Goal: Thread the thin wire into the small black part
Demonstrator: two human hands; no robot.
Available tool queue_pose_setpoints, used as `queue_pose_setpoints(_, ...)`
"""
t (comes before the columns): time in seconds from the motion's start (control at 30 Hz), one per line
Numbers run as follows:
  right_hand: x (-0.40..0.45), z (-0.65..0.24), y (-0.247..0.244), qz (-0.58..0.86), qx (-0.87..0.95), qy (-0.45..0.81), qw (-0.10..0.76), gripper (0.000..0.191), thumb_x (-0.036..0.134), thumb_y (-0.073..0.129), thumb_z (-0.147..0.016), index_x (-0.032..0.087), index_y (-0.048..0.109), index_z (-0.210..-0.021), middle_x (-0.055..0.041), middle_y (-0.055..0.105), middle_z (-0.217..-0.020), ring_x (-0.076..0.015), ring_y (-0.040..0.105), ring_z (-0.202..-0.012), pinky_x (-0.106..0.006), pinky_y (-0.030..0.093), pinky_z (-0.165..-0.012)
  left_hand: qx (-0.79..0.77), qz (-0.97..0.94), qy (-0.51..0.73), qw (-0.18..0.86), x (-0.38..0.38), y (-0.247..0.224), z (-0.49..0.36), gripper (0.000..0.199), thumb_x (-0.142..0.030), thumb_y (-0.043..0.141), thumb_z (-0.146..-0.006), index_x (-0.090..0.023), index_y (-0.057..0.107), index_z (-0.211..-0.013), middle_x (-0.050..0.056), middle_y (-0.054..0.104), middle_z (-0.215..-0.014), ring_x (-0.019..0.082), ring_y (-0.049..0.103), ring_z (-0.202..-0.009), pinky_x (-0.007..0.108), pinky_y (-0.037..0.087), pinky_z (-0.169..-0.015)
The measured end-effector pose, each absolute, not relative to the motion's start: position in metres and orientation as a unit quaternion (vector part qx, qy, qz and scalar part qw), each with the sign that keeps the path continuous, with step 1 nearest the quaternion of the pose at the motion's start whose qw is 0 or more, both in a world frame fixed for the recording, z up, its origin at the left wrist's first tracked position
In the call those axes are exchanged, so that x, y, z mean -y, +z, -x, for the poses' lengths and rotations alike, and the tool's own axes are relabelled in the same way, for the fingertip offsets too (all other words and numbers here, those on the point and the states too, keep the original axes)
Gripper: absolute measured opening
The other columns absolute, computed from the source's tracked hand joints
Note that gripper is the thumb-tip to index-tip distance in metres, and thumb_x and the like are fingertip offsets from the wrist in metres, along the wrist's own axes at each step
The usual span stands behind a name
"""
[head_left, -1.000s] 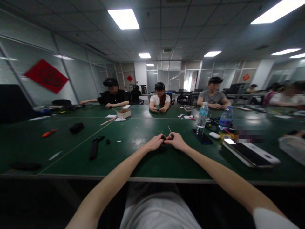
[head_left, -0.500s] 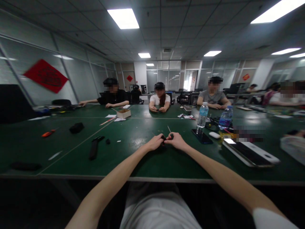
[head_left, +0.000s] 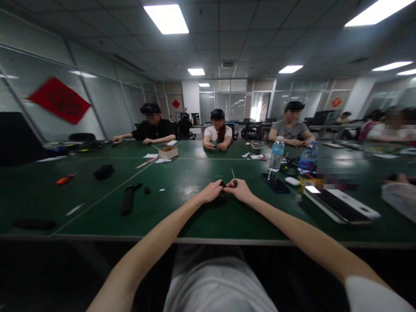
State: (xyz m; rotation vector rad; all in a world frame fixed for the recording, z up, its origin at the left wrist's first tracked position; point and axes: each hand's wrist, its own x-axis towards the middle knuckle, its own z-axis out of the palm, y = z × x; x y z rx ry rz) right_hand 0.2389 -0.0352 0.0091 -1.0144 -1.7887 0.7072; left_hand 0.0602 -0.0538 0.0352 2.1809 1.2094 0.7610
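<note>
Small dark piece [head_left: 222,184] sits pinched in the fingertips of the left hand [head_left: 209,193], just touching the right hand [head_left: 241,191], which pinches a thin pale stick [head_left: 232,174]. Both hover inward of the green table's near edge [head_left: 195,239], between a long black strip [head_left: 128,200] and a black phone [head_left: 275,185].

Bare arms [head_left: 302,232] outstretched, left hand [head_left: 209,193], right hand [head_left: 241,190], curled (knuckles nearly touching)

Rightward path: phone [head_left: 274,183], water bottle [head_left: 276,155]
</note>
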Motion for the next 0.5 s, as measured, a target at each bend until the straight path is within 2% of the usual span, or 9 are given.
queue_pose_setpoints(0.13, 0.031, -0.236, 0.011, 0.400, 0.686, 0.328, 0.511, 0.033, 0.042, 0.069, -0.062, 0.016, 0.050, -0.067, -0.0055, 0.063, -0.074, -0.0173, 0.059, -0.068, -0.029, 0.046, -0.062, -0.441, -0.773, 0.303, 0.341, 0.046, 0.029, -0.060, 0.024, -0.029, 0.031, -0.081, -0.016, 0.050, -0.088, 0.001, 0.058, -0.066, 0.011, 0.048, -0.051, 0.022, 0.038, -0.050)
queue_pose_setpoints(0.27, 0.032, -0.242, 0.020, 0.389, 0.715, 0.264, 0.518, 0.032, 0.039, 0.069, -0.063, 0.019, 0.044, -0.062, -0.0056, 0.064, -0.079, -0.0190, 0.059, -0.076, -0.031, 0.045, -0.071, -0.444, -0.724, 0.332, 0.410, 0.033, 0.022, -0.060, 0.023, -0.031, 0.033, -0.079, -0.016, 0.050, -0.083, 0.000, 0.054, -0.059, 0.011, 0.045, -0.045, 0.021, 0.033, -0.043)
queue_pose_setpoints(0.37, 0.042, -0.244, 0.027, 0.368, 0.763, 0.208, 0.490, 0.024, 0.032, 0.065, -0.067, 0.019, 0.045, -0.062, -0.0040, 0.064, -0.084, -0.0189, 0.058, -0.081, -0.031, 0.043, -0.076, -0.442, -0.696, 0.339, 0.453, 0.026, 0.018, -0.058, 0.032, -0.038, 0.029, -0.081, -0.015, 0.049, -0.073, 0.000, 0.049, -0.052, 0.010, 0.042, -0.041, 0.021, 0.028, -0.039)
queue_pose_setpoints(0.5, 0.058, -0.240, 0.034, 0.359, 0.799, 0.152, 0.458, 0.008, 0.024, 0.061, -0.071, 0.020, 0.055, -0.074, -0.0034, 0.063, -0.084, -0.0184, 0.057, -0.083, -0.031, 0.042, -0.078, -0.404, -0.696, 0.343, 0.485, 0.026, 0.016, -0.057, 0.044, -0.045, 0.023, -0.083, -0.015, 0.046, -0.061, 0.000, 0.043, -0.045, 0.009, 0.038, -0.038, 0.022, 0.028, -0.039)
